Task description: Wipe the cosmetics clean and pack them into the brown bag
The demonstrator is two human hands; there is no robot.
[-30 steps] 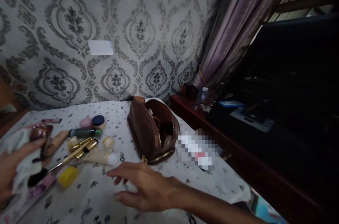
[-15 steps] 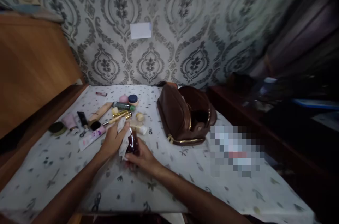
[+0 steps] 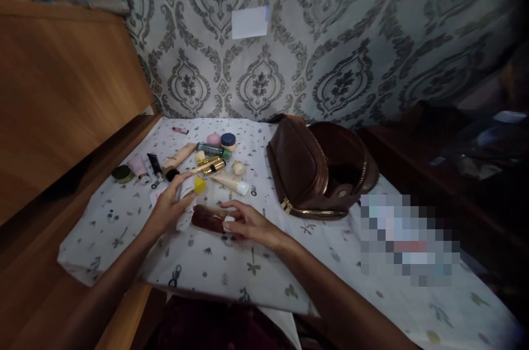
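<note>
My left hand (image 3: 170,205) is closed on a white cloth (image 3: 184,202) over the patterned sheet. My right hand (image 3: 246,224) grips a dark reddish-brown glossy case (image 3: 208,219) that lies almost level between the two hands, its left end against the cloth. Just beyond the hands lie several cosmetics: a yellow cap (image 3: 200,185), a cream tube (image 3: 232,183), gold lipsticks (image 3: 210,165), a green bottle (image 3: 211,149), a blue-lidded jar (image 3: 228,140). An open brown leather pouch (image 3: 314,168) stands to the right of them.
A wooden headboard or cabinet side (image 3: 61,96) rises on the left, close to the sheet's edge (image 3: 95,240). Patterned wallpaper (image 3: 330,52) backs the surface. Dark furniture (image 3: 454,162) stands at the right. A blurred-out item (image 3: 407,240) lies on the sheet right of the pouch.
The view swung left and down. My right hand came in from the open sheet and took the brown case; both hands moved together with the cloth, and the case tipped from upright to almost level.
</note>
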